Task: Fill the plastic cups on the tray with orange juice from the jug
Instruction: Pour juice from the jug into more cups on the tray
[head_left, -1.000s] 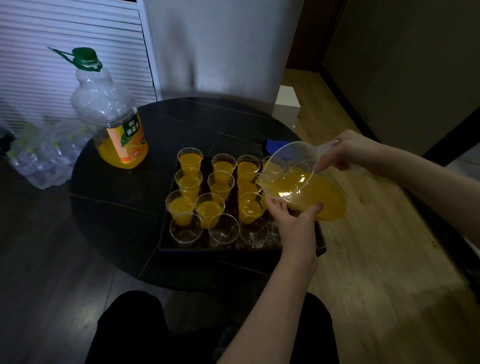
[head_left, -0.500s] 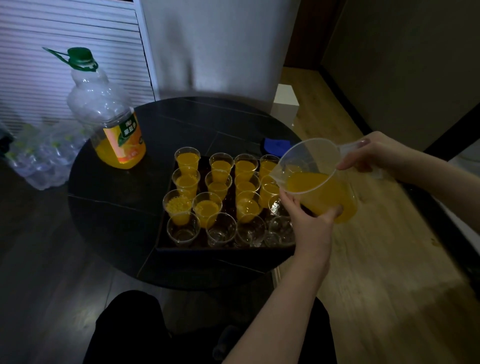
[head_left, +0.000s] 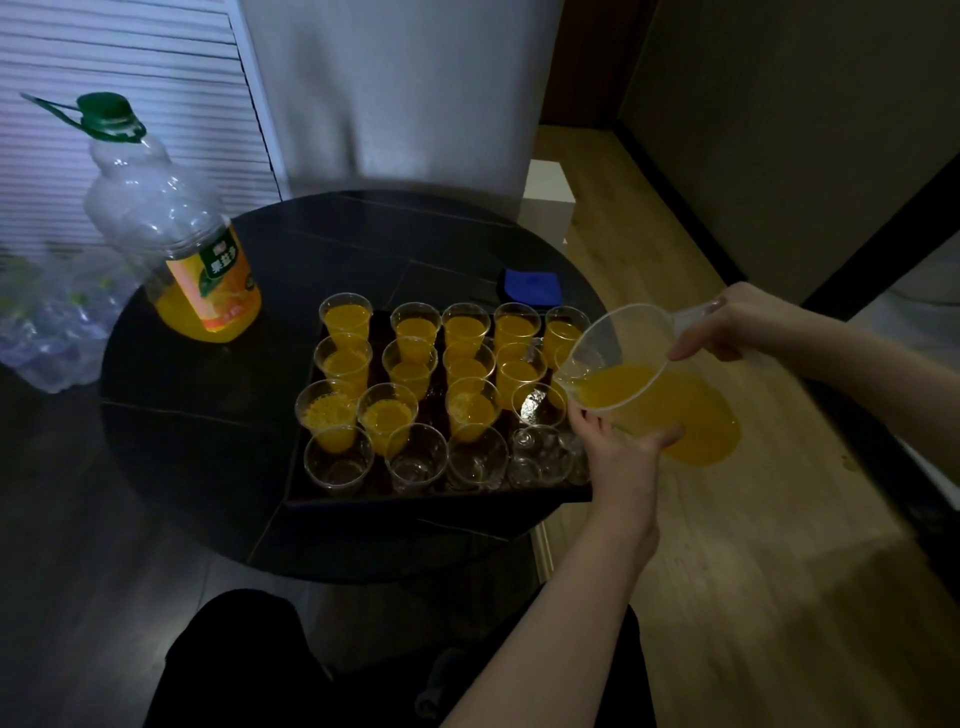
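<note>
The jug (head_left: 644, 395), a second ago tipped over the filled cups mid-tray, now sits further right, at the tray's (head_left: 415, 496) right edge. Its lip now hangs just above an empty cup (head_left: 537, 405), which was hidden behind it before.

The jug (head_left: 644, 395) hides the right end of the tray (head_left: 415, 496), so the cups behind the left hand's fingers (head_left: 584, 418) cannot be counted or their fill told. The right hand's fingers (head_left: 693, 345) cover the jug's handle. Both forearms run off the picture's edge. Far left of the fingers, the clear wrapped pack (head_left: 47, 332) is too dim to identify.
</note>
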